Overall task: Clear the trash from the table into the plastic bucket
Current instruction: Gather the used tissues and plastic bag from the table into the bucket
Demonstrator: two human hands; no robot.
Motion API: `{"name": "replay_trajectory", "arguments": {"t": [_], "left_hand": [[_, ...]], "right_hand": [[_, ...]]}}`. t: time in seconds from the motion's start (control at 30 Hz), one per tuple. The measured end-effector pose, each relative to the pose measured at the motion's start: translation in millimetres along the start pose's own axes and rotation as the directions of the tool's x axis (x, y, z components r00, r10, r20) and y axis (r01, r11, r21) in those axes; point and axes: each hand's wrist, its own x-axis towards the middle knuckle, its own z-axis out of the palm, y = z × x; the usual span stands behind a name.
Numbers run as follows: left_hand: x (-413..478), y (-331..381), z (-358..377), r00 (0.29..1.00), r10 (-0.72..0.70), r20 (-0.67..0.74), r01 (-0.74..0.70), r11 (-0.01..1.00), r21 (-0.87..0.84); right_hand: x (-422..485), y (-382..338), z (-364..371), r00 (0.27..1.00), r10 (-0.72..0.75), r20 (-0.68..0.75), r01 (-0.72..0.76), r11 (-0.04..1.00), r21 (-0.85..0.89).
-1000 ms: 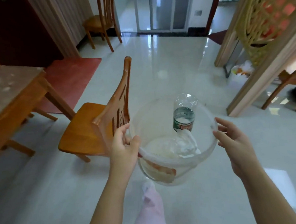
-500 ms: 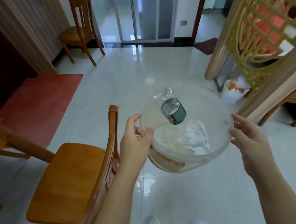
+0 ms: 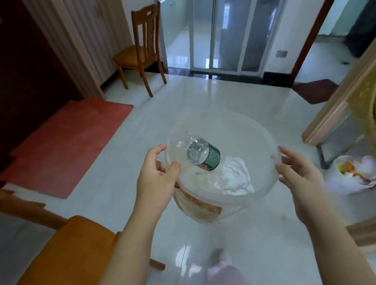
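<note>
Head cam: plastic bucket (image 3: 255, 138) is being held up mid-frame, carrying a tipped bottle (image 3: 203, 155) and crumpled white paper (image 3: 234, 177). Left hand (image 3: 156, 179) is gripping its left rim, curled over it; right hand (image 3: 297, 175) is pressing flat and spread against the right side. Wooden chair (image 3: 58, 258) is sitting near left.

Glossy white tile floor (image 3: 181, 112) — red mat (image 3: 73, 137) left, wooden chair (image 3: 143, 51) by glass doors (image 3: 220, 31).

left hand (image 3: 156, 179) pinching plastic bucket (image 3: 236, 122) rim, right hand (image 3: 300, 175) open at opposite side, bottle (image 3: 203, 155), tissue (image 3: 234, 179) inside
</note>
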Motion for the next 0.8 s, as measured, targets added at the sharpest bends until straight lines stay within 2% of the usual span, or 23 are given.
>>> {"name": "replay_trajectory", "arguments": {"t": [0.23, 0.37, 0.53, 0.8], "left_hand": [[96.9, 17.5, 18.9, 0.978, -0.042, -0.205, 0.039, 0.999, -0.021], [143.7, 8.4, 9.4, 0.939, -0.1, -0.33, 0.097, 0.995, -0.026], [209.4, -12.5, -17.1, 0.875, -0.155, -0.459, 0.15, 0.988, -0.049], [330.9, -31.8, -95.7, 0.795, -0.157, -0.586, 0.137, 0.987, -0.078]], "right_hand": [[131.3, -26.0, 51.4, 0.983, -0.003, 0.183, 0.009, 0.999, -0.033], [184.0, -30.6, 100.4, 0.958, 0.009, 0.286, 0.012, 0.997, -0.074], [241.2, -35.4, 183.6, 0.926, -0.001, 0.378, 0.043, 0.994, -0.101], [327.8, -58.0, 350.6, 0.846, -0.04, 0.531, 0.1, 0.991, -0.085]]}}
